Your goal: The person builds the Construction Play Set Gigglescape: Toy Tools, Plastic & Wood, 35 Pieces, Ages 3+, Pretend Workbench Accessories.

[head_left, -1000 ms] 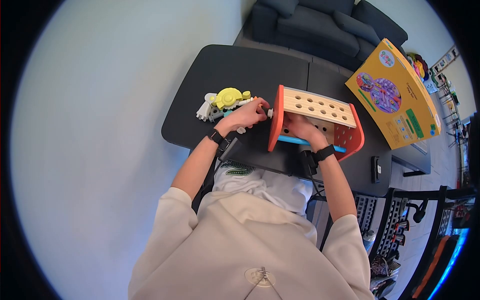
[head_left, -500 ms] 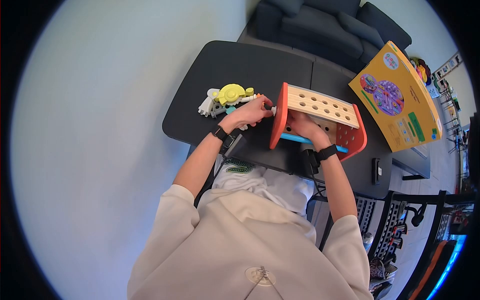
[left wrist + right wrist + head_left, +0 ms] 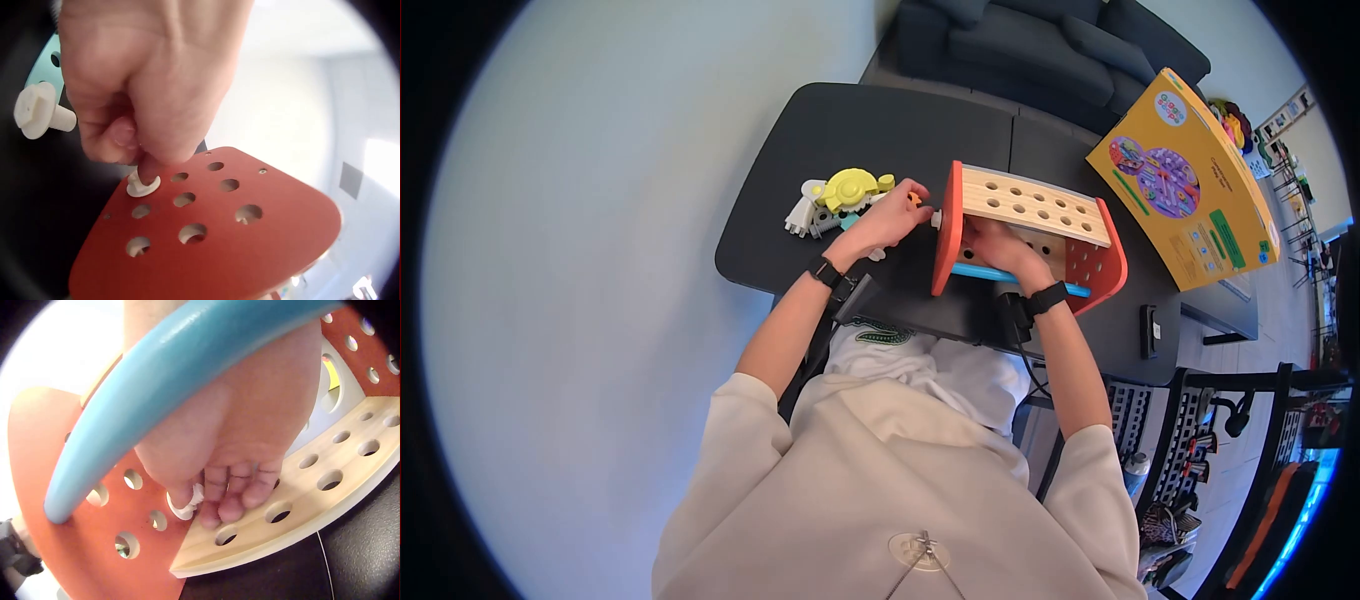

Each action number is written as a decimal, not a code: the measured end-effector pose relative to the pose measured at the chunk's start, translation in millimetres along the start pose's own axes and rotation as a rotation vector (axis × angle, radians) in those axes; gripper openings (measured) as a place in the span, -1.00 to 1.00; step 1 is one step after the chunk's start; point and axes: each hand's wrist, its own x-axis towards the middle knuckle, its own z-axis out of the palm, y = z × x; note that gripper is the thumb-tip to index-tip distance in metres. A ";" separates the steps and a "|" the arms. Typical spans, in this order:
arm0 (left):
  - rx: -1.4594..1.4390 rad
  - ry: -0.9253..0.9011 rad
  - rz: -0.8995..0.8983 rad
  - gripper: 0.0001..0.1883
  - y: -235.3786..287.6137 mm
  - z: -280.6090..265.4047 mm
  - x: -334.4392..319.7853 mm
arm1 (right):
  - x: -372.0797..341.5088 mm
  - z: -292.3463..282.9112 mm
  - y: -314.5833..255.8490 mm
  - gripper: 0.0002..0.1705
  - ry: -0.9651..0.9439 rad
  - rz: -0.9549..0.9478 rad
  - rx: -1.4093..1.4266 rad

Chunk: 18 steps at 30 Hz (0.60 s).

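Note:
A toy workbench with red end panels (image 3: 947, 235), a holed wooden top (image 3: 1030, 202) and a blue bar (image 3: 181, 344) stands on the table. Outside the left panel, my left hand (image 3: 887, 219) has its fingers curled and pinches the head of a white plastic bolt (image 3: 143, 187) set in a corner hole. My right hand (image 3: 1002, 250) reaches inside the bench under the top. Between its thumb and fingers is a white plastic nut (image 3: 187, 508), held against the panel's inner face; the thumb partly hides it. The other fingertips rest by the lower holed board (image 3: 319, 487).
Left of the bench lies a pile of toy parts, including a yellow piece (image 3: 850, 188) and white pieces (image 3: 803, 215). Another white bolt (image 3: 37, 109) lies near the left hand. A yellow box (image 3: 1175, 180) stands at the right, with a small black object (image 3: 1149, 332) near the table's edge.
The left fingers have shifted around the bolt head, the index finger now raised higher. The right hand stays inside the bench. The head view has tilted slightly.

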 end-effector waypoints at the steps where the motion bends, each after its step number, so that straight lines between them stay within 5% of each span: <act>1: -0.008 0.054 -0.032 -0.61 2.4 0.4 -1.3 | -0.7 -0.8 -1.5 -0.63 -0.011 0.008 -0.002; 5: 0.134 -0.105 -0.182 -0.60 1.1 -4.7 9.7 | -4.8 -5.1 -11.1 -0.63 -0.036 0.066 -0.039; 12: 0.153 -0.018 0.114 -0.55 -6.5 6.8 3.2 | -5.5 -8.4 -18.6 -0.64 -0.046 0.053 -0.112; 15: 0.105 -0.011 0.023 -0.63 4.3 5.1 2.3 | -6.6 -6.7 -17.6 -0.64 -0.052 0.082 -0.070; 18: 0.158 -0.188 -0.165 -0.62 -4.3 0.7 20.5 | -8.8 -6.7 -16.9 -0.65 -0.020 0.071 -0.081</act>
